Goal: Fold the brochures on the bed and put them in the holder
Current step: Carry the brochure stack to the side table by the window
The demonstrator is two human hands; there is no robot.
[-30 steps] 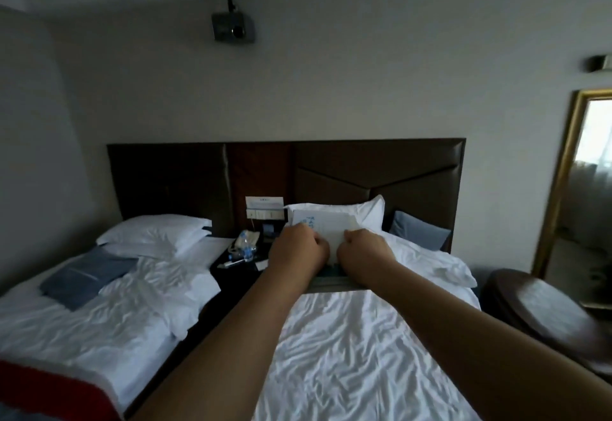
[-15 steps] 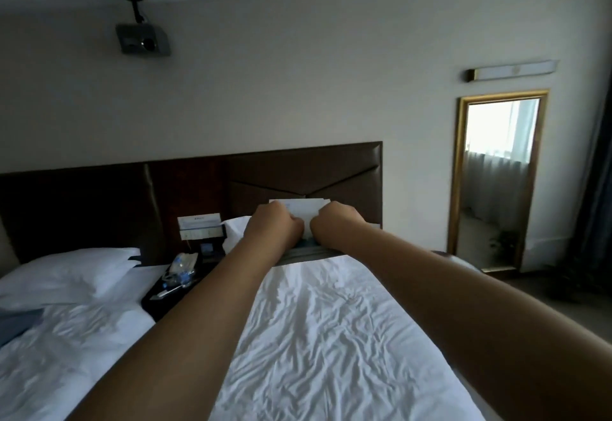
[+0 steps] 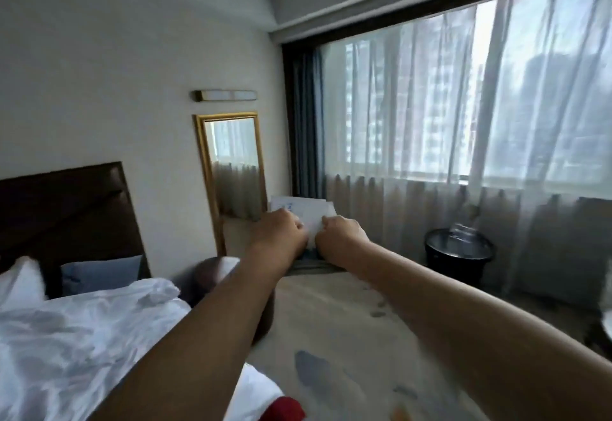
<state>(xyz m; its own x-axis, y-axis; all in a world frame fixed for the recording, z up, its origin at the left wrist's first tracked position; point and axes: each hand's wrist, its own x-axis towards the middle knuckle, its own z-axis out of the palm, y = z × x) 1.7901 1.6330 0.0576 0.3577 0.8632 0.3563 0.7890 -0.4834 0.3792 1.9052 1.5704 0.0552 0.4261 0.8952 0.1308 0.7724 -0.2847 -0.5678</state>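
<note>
Apparently folded already, the white brochures (image 3: 308,210) sit pinched between left hand (image 3: 281,232) and right hand (image 3: 341,238), fingers (image 3: 298,225) curled on them, beside the bed (image 3: 82,338); reaching the holder remains.

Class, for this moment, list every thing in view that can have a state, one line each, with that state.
brochures, held upright in the air
left hand, curled, pinching the brochures
right hand, curled, pinching the brochures
holder, likely the dark edge below the hands, mostly hidden
sheer curtain, drawn closed
dark curtain, pulled back to the side
duvet, rumpled
bin, upright, lined with a clear bag
</note>
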